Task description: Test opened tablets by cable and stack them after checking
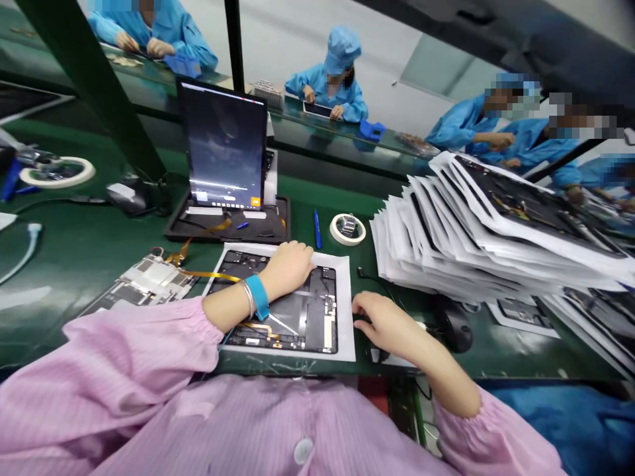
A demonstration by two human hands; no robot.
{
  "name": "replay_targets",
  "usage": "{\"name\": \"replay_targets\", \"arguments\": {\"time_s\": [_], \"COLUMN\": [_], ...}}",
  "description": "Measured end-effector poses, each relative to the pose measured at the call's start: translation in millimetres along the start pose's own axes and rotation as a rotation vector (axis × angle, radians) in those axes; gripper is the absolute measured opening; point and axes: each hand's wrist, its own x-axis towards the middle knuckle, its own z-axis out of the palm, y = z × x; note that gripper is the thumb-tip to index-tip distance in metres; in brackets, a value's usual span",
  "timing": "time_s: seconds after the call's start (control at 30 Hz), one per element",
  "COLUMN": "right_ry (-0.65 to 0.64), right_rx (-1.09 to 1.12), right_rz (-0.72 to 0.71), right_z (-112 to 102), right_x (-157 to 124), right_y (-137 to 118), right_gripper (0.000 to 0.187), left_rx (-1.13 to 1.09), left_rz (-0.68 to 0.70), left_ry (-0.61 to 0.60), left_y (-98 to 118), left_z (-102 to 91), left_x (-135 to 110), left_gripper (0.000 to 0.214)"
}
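Opened tablet: the tablet (288, 309) lies flat, its insides showing, on a white sheet (346, 297) at the bench's near edge; the clock directions below are taken from it.
Left hand: the left hand (289, 266) lies at 12 o'clock over the tablet's far part, fingers bent; whether it grips anything underneath, I cannot tell.
Right hand: the right hand (378, 318) is at 3 o'clock, just beside the sheet, loosely curled, thumb apart; I cannot tell whether it holds something small.
Screen: a lit screen (225, 149) stands at 11 o'clock.
Pen and tape: a blue pen (317, 229) and a tape roll (348, 241) lie at 1 o'clock.
Stack: paper-layered stack (436, 248) at 2 o'clock.
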Motion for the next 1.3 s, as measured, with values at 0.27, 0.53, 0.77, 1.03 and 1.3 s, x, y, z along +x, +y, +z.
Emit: {"name": "replay_targets", "arguments": {"time_s": [0.27,0.53,0.77,1.03,1.3], "right_ry": [0.352,0.330,0.348,0.355,0.528], "right_rx": [0.405,0.264,0.249,0.284,-0.286], "right_rz": [0.112,0.028,0.041,-0.006,-0.122], "right_z": [22,36,43,47,63], "right_x": [-14,-11,-10,-7,-6], "right_y": [9,3,3,-5,-14], "right_gripper": [0.016,0.017,0.019,0.018,0.028], "left_rx": [-0.210,-0.244,-0.252,-0.284,-0.337], "left_rz": [0.012,-0.026,-0.057,-0.065,-0.086], "left_ry": [-0.054,-0.099,-0.119,-0.103,-0.108], "left_y": [-3,-3,-1,-2,-5], "left_z": [-1.0,3.0,-0.7,-1.2,-2.9], "left_x": [2,1,1,3,7], "left_gripper": [0.032,0.033,0.033,0.031,0.034]}}
